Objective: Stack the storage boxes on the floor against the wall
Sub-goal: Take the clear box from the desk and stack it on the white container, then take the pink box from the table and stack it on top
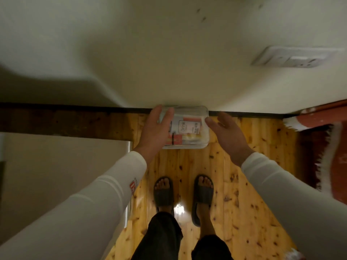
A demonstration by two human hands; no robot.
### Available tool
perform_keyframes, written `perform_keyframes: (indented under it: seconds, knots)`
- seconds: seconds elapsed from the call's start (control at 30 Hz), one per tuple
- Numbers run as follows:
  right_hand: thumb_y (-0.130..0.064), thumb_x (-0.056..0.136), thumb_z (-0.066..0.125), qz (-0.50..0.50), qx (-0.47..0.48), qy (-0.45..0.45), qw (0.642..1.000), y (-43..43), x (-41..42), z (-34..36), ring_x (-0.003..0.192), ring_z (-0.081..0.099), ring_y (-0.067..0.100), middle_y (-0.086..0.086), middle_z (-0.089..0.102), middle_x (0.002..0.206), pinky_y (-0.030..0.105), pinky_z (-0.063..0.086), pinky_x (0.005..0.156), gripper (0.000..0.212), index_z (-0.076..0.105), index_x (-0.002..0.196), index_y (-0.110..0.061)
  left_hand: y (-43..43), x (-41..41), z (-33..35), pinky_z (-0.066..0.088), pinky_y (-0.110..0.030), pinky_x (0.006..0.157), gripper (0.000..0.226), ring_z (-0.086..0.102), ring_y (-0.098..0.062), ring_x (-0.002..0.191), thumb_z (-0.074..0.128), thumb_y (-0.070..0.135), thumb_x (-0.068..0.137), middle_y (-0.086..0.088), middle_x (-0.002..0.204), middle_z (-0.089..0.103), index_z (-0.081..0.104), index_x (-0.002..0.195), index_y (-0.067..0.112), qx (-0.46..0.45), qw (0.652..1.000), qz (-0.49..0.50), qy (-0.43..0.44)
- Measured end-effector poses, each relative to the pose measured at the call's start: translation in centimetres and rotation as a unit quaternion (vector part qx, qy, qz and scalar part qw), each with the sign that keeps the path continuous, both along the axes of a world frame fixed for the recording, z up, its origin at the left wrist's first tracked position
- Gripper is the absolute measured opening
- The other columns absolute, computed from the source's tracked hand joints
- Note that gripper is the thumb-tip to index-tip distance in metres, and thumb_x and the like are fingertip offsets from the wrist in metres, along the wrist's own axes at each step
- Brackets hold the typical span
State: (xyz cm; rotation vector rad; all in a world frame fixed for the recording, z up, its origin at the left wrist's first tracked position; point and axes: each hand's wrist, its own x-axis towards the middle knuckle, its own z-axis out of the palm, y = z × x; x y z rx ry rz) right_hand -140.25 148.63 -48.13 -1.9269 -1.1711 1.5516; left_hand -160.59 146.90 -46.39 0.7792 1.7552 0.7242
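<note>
A clear plastic storage box (189,128) with packets and a "Drink" label inside sits on the wooden floor (202,166), its far side against the cream wall (169,62). My left hand (155,130) hovers over the box's left side, fingers spread, covering that edge. My right hand (224,131) is at the box's right side, palm turned inward, fingers apart. Whether either hand touches the box is unclear; neither grips it.
A pale cabinet or appliance (62,175) stands close on my left. A red fringed rug (330,152) lies on the right. A wall socket (294,57) is mounted above right. My feet in dark sandals (183,194) stand just behind the box.
</note>
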Motion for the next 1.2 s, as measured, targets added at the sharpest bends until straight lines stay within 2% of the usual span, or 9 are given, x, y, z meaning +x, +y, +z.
perform_keyframes:
  seconds: [0.07, 0.1, 0.2, 0.33, 0.47, 0.63, 0.77, 1.03, 1.2]
  knots:
    - [-0.054, 0.085, 0.062, -0.009, 0.005, 0.017, 1.000, -0.2, -0.4, 1.6, 0.121, 0.046, 0.003, -0.022, 0.049, 0.134, 0.025, 0.039, 0.090, 0.062, 0.042, 0.141, -0.035, -0.2, 0.2, 2.1, 0.030, -0.032, 0.110, 0.066, 0.035, -0.012, 0.137, 0.048, 0.056, 0.092, 0.006, 0.153, 0.036, 0.030, 0.149, 0.027, 0.007, 1.000, -0.004, -0.005]
    - [-0.055, 0.085, 0.062, -0.016, 0.007, 0.016, 1.000, -0.4, -0.7, 3.1, 0.128, 0.043, 0.009, -0.012, 0.045, 0.144, 0.029, 0.038, 0.094, 0.072, 0.036, 0.147, -0.028, -0.4, 0.3, 3.6, 0.030, -0.029, 0.107, 0.066, 0.035, -0.012, 0.137, 0.048, 0.055, 0.092, 0.006, 0.153, 0.035, 0.030, 0.149, 0.027, 0.014, 1.000, -0.009, -0.010]
    - [-0.055, 0.086, 0.060, -0.040, 0.021, 0.018, 0.999, -1.4, -1.3, 7.3, 0.132, 0.043, 0.017, -0.002, 0.044, 0.148, 0.032, 0.038, 0.095, 0.074, 0.033, 0.148, -0.025, -1.2, 0.0, 7.4, 0.027, -0.024, 0.100, 0.064, 0.034, -0.010, 0.136, 0.048, 0.055, 0.092, 0.008, 0.153, 0.035, 0.031, 0.148, 0.028, 0.022, 0.999, -0.013, -0.021]
    - [-0.056, 0.087, 0.057, -0.054, 0.039, 0.013, 0.998, -3.2, -1.6, 12.6, 0.128, 0.044, 0.015, -0.001, 0.043, 0.149, 0.030, 0.038, 0.091, 0.073, 0.032, 0.148, -0.026, -2.6, -0.6, 12.4, 0.027, -0.026, 0.098, 0.066, 0.033, -0.007, 0.132, 0.044, 0.060, 0.091, 0.009, 0.154, 0.033, 0.029, 0.149, 0.030, 0.041, 0.998, -0.049, -0.013]
    - [-0.055, 0.088, 0.057, -0.052, 0.060, 0.002, 0.997, -4.4, -1.7, 16.9, 0.131, 0.043, 0.019, 0.000, 0.040, 0.151, 0.035, 0.041, 0.096, 0.073, 0.030, 0.149, -0.026, -3.1, -0.7, 16.8, 0.027, -0.026, 0.095, 0.064, 0.033, -0.011, 0.135, 0.044, 0.059, 0.092, 0.008, 0.154, 0.034, 0.030, 0.148, 0.031, 0.066, 0.995, -0.073, 0.000]
    - [-0.056, 0.086, 0.059, -0.070, 0.109, -0.016, 0.991, -5.9, -1.2, 22.0, 0.133, 0.041, 0.018, 0.000, 0.040, 0.151, 0.031, 0.039, 0.095, 0.075, 0.031, 0.149, -0.026, -3.9, -0.2, 21.7, 0.029, -0.027, 0.099, 0.063, 0.035, -0.014, 0.137, 0.046, 0.054, 0.093, 0.003, 0.153, 0.036, 0.033, 0.147, 0.026, 0.115, 0.985, -0.125, 0.015]
    - [-0.062, 0.083, 0.058, -0.090, 0.143, -0.024, 0.985, -7.0, -0.2, 25.1, 0.134, 0.040, 0.017, -0.003, 0.041, 0.151, 0.035, 0.040, 0.100, 0.077, 0.032, 0.148, -0.028, -4.1, 1.2, 24.4, 0.032, -0.031, 0.103, 0.064, 0.037, -0.012, 0.135, 0.046, 0.057, 0.091, 0.004, 0.152, 0.037, 0.034, 0.147, 0.027, 0.138, 0.975, -0.171, 0.024]
    - [-0.068, 0.080, 0.057, -0.140, 0.178, -0.037, 0.973, -10.1, 3.8, 31.2, 0.135, 0.040, 0.015, -0.006, 0.039, 0.152, 0.032, 0.037, 0.101, 0.082, 0.032, 0.148, -0.030, -5.7, 7.8, 30.0, 0.034, -0.022, 0.089, 0.063, 0.038, -0.011, 0.133, 0.043, 0.063, 0.090, 0.015, 0.147, 0.039, 0.034, 0.145, 0.035, 0.161, 0.959, -0.233, -0.022]
    - [-0.061, 0.084, 0.058, -0.153, 0.196, -0.054, 0.967, -12.7, 8.3, 34.1, 0.136, 0.039, 0.015, -0.004, 0.038, 0.153, 0.032, 0.035, 0.104, 0.079, 0.031, 0.149, -0.026, -7.2, 13.3, 32.7, 0.032, -0.029, 0.098, 0.064, 0.035, -0.013, 0.137, 0.042, 0.062, 0.091, 0.008, 0.152, 0.036, 0.033, 0.147, 0.033, 0.183, 0.942, -0.279, -0.034]
